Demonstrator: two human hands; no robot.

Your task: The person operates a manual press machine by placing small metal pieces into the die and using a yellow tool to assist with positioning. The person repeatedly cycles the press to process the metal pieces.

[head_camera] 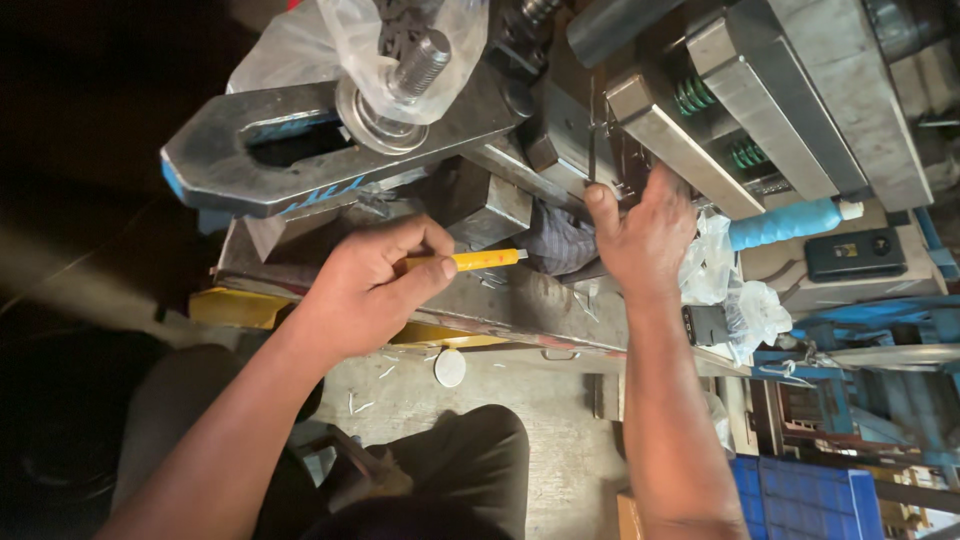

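Left fingers (420,262) gripping yellow tool (478,260), right hand (645,232) on mould (640,130)

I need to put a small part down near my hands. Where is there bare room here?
The concrete floor between the grey trousered knee and the right forearm is mostly bare, apart from a small round disc. The steel ledge below the yellow-handled tool offers a narrow strip. Around the right hand and left hand, blocks and clamps crowd everything.
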